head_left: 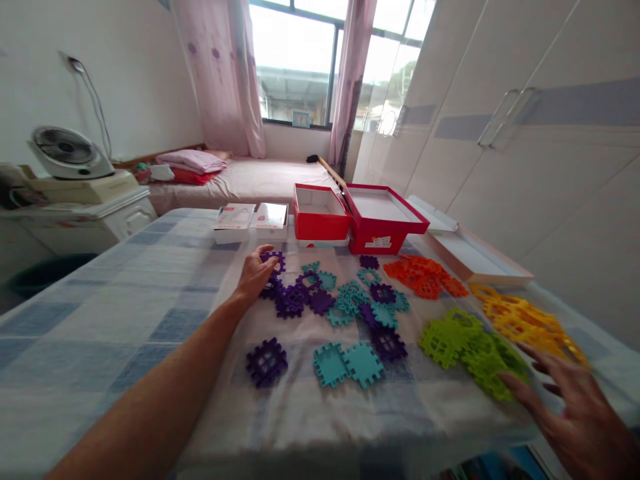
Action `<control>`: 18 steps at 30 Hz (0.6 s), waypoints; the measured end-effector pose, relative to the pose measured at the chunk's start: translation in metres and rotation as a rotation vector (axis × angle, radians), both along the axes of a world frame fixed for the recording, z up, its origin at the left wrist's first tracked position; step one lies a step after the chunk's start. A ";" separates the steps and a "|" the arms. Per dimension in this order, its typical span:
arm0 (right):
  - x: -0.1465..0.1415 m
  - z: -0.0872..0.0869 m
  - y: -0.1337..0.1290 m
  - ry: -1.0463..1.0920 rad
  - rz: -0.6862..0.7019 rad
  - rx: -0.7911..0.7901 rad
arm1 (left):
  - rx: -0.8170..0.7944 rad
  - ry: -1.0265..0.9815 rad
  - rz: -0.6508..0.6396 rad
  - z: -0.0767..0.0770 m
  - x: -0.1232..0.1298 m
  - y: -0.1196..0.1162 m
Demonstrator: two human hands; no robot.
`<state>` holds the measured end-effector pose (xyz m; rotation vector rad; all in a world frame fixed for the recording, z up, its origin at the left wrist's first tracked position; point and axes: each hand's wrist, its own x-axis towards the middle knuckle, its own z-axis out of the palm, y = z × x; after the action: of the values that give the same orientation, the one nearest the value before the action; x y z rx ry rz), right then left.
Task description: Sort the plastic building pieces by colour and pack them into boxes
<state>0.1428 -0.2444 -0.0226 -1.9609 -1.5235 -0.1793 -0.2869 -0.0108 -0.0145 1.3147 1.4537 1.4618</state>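
My left hand (pixel 256 275) reaches to the far middle of the table, thumb and fingers closed on a purple notched building tile (pixel 277 265). More purple tiles (pixel 292 301) lie in a heap just below it. Turquoise tiles (pixel 350 298) are mixed with other purple ones in the middle. Closer to me rest a single purple window tile (pixel 267 363) and two turquoise tiles (pixel 349 365) side by side. At the right edge my right hand (pixel 575 400) is slightly blurred, its fingers apart beside the lime green tile pile (pixel 473 347).
Orange tiles (pixel 425 276) and yellow tiles (pixel 533 321) form piles at the right. Behind stand small white boxes (pixel 235 235), an open red box (pixel 323 225), a larger red box (pixel 377 241) and a shallow open box (pixel 480 257). A checked cloth (pixel 125 333) covers the table.
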 end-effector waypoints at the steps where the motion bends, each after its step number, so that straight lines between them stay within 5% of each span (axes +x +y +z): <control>1: -0.009 0.006 0.004 0.011 0.016 -0.003 | -0.018 0.022 0.014 0.002 0.000 -0.001; 7: -0.083 0.040 0.047 -0.032 0.380 -0.160 | -0.044 -0.001 0.008 0.012 0.007 -0.008; 13: -0.127 0.040 0.092 -0.146 0.509 -0.341 | -0.072 -0.283 -0.207 0.014 0.015 -0.011; 16: -0.130 0.033 0.104 -0.193 0.491 -0.381 | -0.038 -0.056 -0.269 0.007 0.012 -0.006; 18: -0.129 0.031 0.107 -0.201 0.488 -0.397 | 0.021 0.167 -0.194 0.000 0.005 0.000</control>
<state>0.0136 -0.1371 0.0083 -1.8231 -2.2602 0.1516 -0.2815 -0.0113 -0.0141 1.5758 1.3727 1.2699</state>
